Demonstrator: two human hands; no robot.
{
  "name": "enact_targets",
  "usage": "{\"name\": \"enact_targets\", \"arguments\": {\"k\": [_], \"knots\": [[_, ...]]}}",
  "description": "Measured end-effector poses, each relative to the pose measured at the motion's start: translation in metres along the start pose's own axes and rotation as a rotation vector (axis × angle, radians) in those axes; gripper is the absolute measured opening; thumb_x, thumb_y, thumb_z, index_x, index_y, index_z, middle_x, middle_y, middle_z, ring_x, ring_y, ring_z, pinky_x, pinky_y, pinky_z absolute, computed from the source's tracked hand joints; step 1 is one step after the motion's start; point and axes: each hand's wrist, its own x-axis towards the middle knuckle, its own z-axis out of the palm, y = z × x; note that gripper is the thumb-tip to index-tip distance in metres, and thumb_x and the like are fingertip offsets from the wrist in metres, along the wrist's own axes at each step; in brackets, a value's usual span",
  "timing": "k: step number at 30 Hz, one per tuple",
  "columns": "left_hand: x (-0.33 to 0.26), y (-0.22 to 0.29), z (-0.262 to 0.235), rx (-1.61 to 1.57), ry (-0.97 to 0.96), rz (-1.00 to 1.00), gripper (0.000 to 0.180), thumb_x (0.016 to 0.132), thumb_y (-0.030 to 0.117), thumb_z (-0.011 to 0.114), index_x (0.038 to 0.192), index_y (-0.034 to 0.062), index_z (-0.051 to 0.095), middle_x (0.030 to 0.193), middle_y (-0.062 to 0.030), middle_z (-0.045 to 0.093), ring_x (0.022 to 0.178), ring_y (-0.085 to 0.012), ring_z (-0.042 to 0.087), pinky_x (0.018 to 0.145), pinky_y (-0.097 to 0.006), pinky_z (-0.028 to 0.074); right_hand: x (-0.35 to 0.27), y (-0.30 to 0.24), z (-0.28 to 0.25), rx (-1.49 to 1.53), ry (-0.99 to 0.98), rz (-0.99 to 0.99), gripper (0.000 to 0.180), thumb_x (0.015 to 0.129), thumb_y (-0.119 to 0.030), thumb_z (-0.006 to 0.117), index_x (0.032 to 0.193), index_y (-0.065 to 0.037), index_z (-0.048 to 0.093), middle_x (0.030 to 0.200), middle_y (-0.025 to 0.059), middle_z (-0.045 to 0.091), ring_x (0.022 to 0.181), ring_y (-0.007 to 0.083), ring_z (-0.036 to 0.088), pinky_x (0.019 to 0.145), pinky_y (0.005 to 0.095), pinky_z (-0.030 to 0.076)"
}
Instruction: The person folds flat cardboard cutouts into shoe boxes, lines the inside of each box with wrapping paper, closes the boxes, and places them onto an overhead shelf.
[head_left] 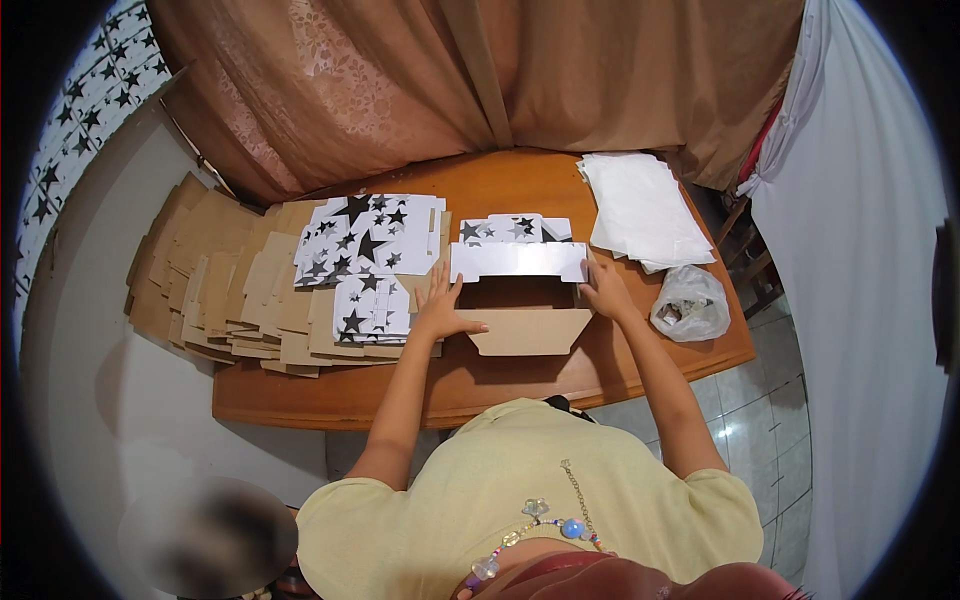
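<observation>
A partly folded cardboard box (530, 332) stands in front of me on the table, brown inside with a glossy white far flap. Its near brown flap leans out toward me. My left hand (440, 305) lies against the box's left side, fingers spread and thumb reaching over the near flap. At the right side, my right hand (606, 290) grips the box's edge with bent fingers, and some fingertips are hidden. Just behind the box lies a white star-printed piece (515, 229); whether it joins the box I cannot tell.
Stacked flat brown cardboard pieces (235, 275) spread over the left side. White star-printed sheets (370, 240) lie on them. White papers (645, 210) and a clear plastic bag (692, 305) sit at the right of the wooden table (340, 398). A brown curtain (400, 90) hangs behind.
</observation>
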Motion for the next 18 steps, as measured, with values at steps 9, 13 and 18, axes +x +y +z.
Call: {"name": "enact_targets", "arguments": {"k": [9, 13, 18], "knots": [[0.003, 0.023, -0.004, 0.166, -0.016, 0.12, 0.132, 0.039, 0.072, 0.071, 0.144, 0.0099, 0.02, 0.15, -0.0203, 0.003, 0.139, -0.0331, -0.003, 0.101, -0.065, -0.007, 0.005, 0.066, -0.034, 0.285, -0.178, 0.541, 0.062, 0.086, -0.057, 0.038, 0.104, -0.002, 0.062, 0.108, 0.0212, 0.058, 0.102, 0.0355, 0.054, 0.086, 0.0437, 0.042], [0.005, 0.04, 0.002, 0.119, -0.042, 0.165, 0.128, 0.039, 0.071, 0.071, 0.144, 0.0173, 0.022, 0.15, -0.0209, 0.003, 0.139, -0.0365, -0.003, 0.101, -0.066, -0.006, 0.006, 0.019, -0.059, 1.175, -0.227, 0.553, 0.051, 0.089, -0.05, 0.04, 0.094, -0.007, 0.066, 0.11, 0.0044, 0.059, 0.098, 0.0183, 0.053, 0.08, 0.0387, 0.044], [0.015, 0.066, 0.014, 0.129, -0.129, 0.198, 0.127, 0.036, 0.074, 0.069, 0.142, 0.0185, 0.028, 0.15, -0.0212, -0.002, 0.137, -0.0411, -0.007, 0.1, -0.067, -0.007, 0.026, -0.011, -0.014, 0.503, -0.065, 0.184, 0.04, 0.074, -0.026, 0.071, 0.106, -0.005, 0.058, 0.101, 0.0122, 0.059, 0.105, 0.0261, 0.05, 0.088, 0.0367, 0.041]]}}
